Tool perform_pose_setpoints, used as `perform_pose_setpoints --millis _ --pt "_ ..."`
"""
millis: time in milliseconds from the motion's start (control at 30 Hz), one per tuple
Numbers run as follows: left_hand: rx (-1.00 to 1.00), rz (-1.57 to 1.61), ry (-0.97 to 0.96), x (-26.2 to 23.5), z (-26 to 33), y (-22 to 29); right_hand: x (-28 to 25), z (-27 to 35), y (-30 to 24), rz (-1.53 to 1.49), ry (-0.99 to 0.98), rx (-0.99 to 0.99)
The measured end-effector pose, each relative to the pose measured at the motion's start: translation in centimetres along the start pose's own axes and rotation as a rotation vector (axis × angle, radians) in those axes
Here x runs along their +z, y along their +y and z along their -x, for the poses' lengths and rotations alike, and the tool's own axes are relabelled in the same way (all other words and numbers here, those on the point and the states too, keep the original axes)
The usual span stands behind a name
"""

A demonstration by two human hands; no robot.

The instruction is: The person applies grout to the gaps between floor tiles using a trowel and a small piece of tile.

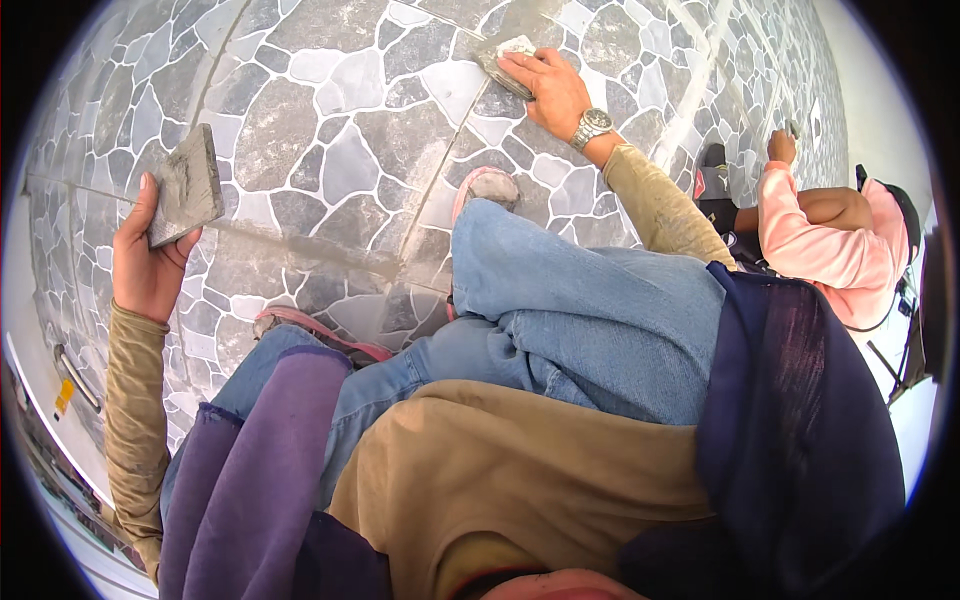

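Note:
My left hand (150, 250) is closed round the lower edge of a flat, square grey slab (190, 190), raised above the floor at the left. Wet grey paste is smeared on its face. Farther off and to the right, my right hand (550, 88), with a metal watch (592, 128) at the wrist, presses a small block (503, 68) smeared with pale paste onto the floor. Fingers cover part of that block, so its material is unclear. It rests by a joint line of the stone-patterned tile floor (350, 160), where a grey smear runs along the joints.
A co-worker in a pink top (825, 240) crouches at the right, one hand (782, 147) down at the floor. My knees and pink-edged shoes (488, 188) are close below my right hand. At the far left lies a yellow item (65, 397) by a low white edge.

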State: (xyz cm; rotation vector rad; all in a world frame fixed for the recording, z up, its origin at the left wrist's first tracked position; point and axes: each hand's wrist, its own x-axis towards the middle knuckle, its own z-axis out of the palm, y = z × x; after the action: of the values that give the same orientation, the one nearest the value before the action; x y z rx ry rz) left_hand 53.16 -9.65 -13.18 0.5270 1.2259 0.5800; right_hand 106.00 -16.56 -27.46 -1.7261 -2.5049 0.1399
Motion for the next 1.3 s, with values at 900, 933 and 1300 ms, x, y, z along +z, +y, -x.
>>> perform_pose_setpoints --millis 900,933,1300 --pt "0.032 0.056 0.109 -2.1 3.6 -0.5 -1.2 -5.3 1.3 -0.039 -0.011 0.284" --pt "0.046 0.069 0.104 -1.9 3.4 -0.5 -1.1 -4.7 0.1 -0.035 -0.015 0.285" --pt "0.073 0.081 0.053 -1.1 2.7 0.5 -4.7 -0.6 -8.3 -0.237 -0.291 0.043"
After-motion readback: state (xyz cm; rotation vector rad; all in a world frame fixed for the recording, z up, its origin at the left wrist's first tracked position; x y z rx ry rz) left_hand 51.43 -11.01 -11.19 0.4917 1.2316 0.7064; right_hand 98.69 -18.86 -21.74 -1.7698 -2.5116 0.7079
